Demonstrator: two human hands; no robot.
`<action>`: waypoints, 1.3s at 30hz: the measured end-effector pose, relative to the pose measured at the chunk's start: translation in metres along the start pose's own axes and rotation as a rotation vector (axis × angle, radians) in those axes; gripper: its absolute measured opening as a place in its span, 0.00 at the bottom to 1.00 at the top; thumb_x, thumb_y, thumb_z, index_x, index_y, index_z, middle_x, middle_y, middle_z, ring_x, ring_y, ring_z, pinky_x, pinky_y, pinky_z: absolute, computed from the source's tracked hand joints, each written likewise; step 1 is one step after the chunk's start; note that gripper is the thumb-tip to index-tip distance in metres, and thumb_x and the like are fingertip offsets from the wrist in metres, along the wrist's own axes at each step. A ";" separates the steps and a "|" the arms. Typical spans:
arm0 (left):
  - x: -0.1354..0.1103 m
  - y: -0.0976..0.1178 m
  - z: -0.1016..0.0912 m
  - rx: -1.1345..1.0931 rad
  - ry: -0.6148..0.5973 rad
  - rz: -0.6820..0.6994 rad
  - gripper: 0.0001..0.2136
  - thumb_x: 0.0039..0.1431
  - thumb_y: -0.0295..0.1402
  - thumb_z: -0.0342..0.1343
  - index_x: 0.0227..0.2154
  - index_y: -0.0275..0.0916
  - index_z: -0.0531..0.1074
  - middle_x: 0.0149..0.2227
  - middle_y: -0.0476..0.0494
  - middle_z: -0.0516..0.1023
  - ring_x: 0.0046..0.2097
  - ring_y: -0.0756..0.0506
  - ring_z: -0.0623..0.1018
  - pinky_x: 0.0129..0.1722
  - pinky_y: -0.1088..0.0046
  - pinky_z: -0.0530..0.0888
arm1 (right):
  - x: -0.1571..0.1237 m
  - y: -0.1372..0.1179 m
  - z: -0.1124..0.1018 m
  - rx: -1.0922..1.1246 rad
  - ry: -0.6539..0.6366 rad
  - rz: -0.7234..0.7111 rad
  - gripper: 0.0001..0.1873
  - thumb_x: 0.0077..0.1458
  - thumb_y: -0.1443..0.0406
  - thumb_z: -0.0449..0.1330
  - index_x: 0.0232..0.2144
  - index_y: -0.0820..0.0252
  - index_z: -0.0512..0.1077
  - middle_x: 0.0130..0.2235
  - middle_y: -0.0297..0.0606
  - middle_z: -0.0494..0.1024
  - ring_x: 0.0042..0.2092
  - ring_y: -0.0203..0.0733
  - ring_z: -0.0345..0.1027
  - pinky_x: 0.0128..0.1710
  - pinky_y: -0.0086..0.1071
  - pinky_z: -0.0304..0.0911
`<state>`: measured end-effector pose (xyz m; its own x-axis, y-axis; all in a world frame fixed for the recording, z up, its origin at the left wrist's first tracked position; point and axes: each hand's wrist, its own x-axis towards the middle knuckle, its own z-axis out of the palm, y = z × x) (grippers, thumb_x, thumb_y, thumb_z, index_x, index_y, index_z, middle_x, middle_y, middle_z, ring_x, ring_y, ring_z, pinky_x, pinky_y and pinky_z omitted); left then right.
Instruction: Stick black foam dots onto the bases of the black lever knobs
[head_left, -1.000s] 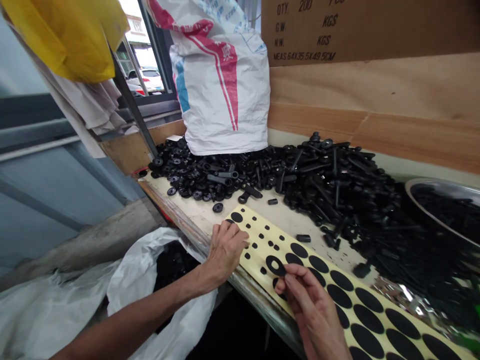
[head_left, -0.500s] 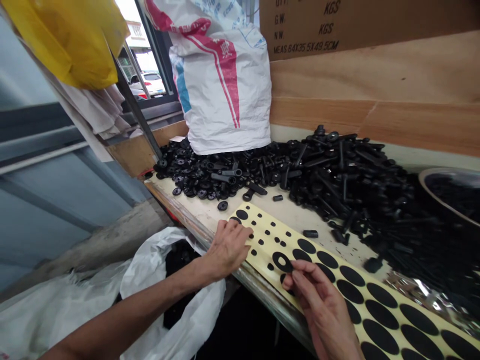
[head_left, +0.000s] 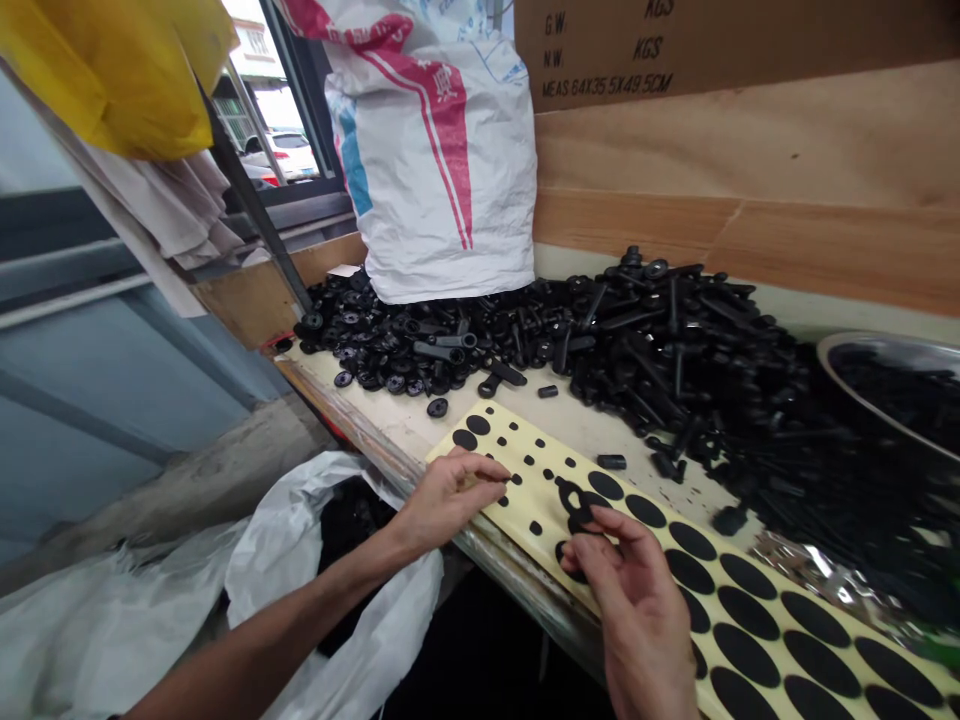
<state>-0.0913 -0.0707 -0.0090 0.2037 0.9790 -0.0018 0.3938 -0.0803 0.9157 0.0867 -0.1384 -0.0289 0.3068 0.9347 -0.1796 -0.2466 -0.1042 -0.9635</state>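
A long yellow backing sheet (head_left: 679, 520) with black round pads lies along the table's front edge. My right hand (head_left: 626, 590) pinches a black ring-shaped pad (head_left: 574, 503), lifted partly off the sheet. My left hand (head_left: 446, 492) rests on the sheet's left end, fingers curled and pressing it down. Small black dots and bare spots mark the sheet between both hands.
A big heap of black plastic parts (head_left: 645, 350) covers the table behind the sheet. A white woven sack (head_left: 442, 160) stands at the back, a metal bowl (head_left: 885, 385) of parts at right. A white plastic bag (head_left: 300, 570) hangs below the table edge.
The ring pad lay flat on the sheet; now my right hand has peeled it up. My left hand has curled its fingers on the sheet's end.
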 end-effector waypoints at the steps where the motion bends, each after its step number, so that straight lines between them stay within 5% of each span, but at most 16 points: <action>1: -0.003 0.005 0.001 -0.074 -0.042 -0.058 0.09 0.54 0.33 0.59 0.37 0.38 0.78 0.39 0.43 0.76 0.39 0.46 0.74 0.42 0.69 0.69 | 0.000 0.001 0.002 -0.046 0.017 -0.109 0.21 0.53 0.60 0.64 0.48 0.53 0.64 0.34 0.32 0.74 0.36 0.38 0.70 0.43 0.34 0.65; 6: -0.015 0.026 0.005 -0.198 -0.202 -0.118 0.10 0.52 0.31 0.59 0.37 0.37 0.79 0.39 0.43 0.77 0.39 0.46 0.74 0.39 0.72 0.70 | 0.002 -0.007 0.010 -0.457 -0.079 -0.706 0.28 0.58 0.70 0.57 0.59 0.46 0.58 0.53 0.42 0.62 0.42 0.40 0.72 0.51 0.46 0.65; 11: -0.019 0.034 0.004 -0.430 -0.338 -0.226 0.09 0.52 0.30 0.59 0.36 0.35 0.79 0.36 0.43 0.78 0.37 0.47 0.75 0.39 0.72 0.69 | 0.004 -0.020 0.009 -0.665 -0.194 -0.887 0.31 0.58 0.74 0.55 0.60 0.44 0.57 0.51 0.40 0.64 0.38 0.38 0.71 0.41 0.38 0.70; 15: -0.020 0.020 -0.004 -0.713 -0.350 -0.316 0.10 0.52 0.30 0.60 0.38 0.33 0.78 0.32 0.43 0.79 0.36 0.48 0.76 0.40 0.72 0.68 | 0.004 -0.013 0.010 -0.622 -0.175 -0.849 0.28 0.58 0.73 0.56 0.58 0.47 0.59 0.51 0.42 0.63 0.36 0.37 0.69 0.34 0.36 0.69; 17: -0.021 0.010 -0.009 -0.776 -0.260 -0.312 0.11 0.54 0.31 0.58 0.40 0.33 0.77 0.31 0.43 0.79 0.33 0.50 0.74 0.36 0.75 0.66 | 0.007 -0.007 0.012 -0.523 -0.129 -0.765 0.25 0.58 0.71 0.56 0.56 0.49 0.60 0.50 0.42 0.63 0.36 0.37 0.69 0.34 0.35 0.68; 21: -0.023 -0.005 -0.018 -0.568 0.108 -0.239 0.11 0.55 0.31 0.58 0.41 0.36 0.74 0.31 0.47 0.77 0.33 0.50 0.73 0.35 0.75 0.65 | 0.021 0.004 0.021 -0.471 -0.101 -0.485 0.24 0.56 0.65 0.58 0.55 0.55 0.60 0.45 0.42 0.68 0.34 0.37 0.69 0.34 0.35 0.69; 23: -0.025 -0.012 -0.020 -0.372 0.184 -0.167 0.08 0.56 0.31 0.57 0.38 0.36 0.75 0.31 0.47 0.77 0.35 0.48 0.73 0.37 0.73 0.67 | 0.029 0.006 0.026 -0.569 -0.145 -0.409 0.22 0.56 0.63 0.58 0.53 0.57 0.61 0.44 0.42 0.68 0.32 0.37 0.69 0.33 0.35 0.69; 30: -0.031 -0.027 -0.002 0.281 0.178 0.327 0.12 0.63 0.24 0.47 0.40 0.38 0.76 0.35 0.43 0.76 0.41 0.44 0.69 0.44 0.65 0.68 | 0.036 0.012 0.040 -0.843 -0.147 -0.661 0.20 0.59 0.64 0.52 0.53 0.60 0.63 0.51 0.49 0.66 0.34 0.39 0.70 0.31 0.36 0.70; 39: -0.034 -0.025 0.018 0.512 0.121 0.432 0.18 0.59 0.19 0.46 0.46 0.41 0.73 0.39 0.42 0.71 0.43 0.42 0.65 0.45 0.62 0.67 | 0.038 0.011 0.033 -0.811 -0.119 -0.622 0.19 0.59 0.63 0.53 0.53 0.60 0.63 0.48 0.47 0.66 0.35 0.39 0.71 0.35 0.37 0.71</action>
<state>-0.0917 -0.1054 -0.0390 0.3481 0.8506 0.3941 0.6801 -0.5184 0.5184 0.0652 -0.0931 -0.0393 0.0643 0.9246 0.3755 0.6337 0.2528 -0.7311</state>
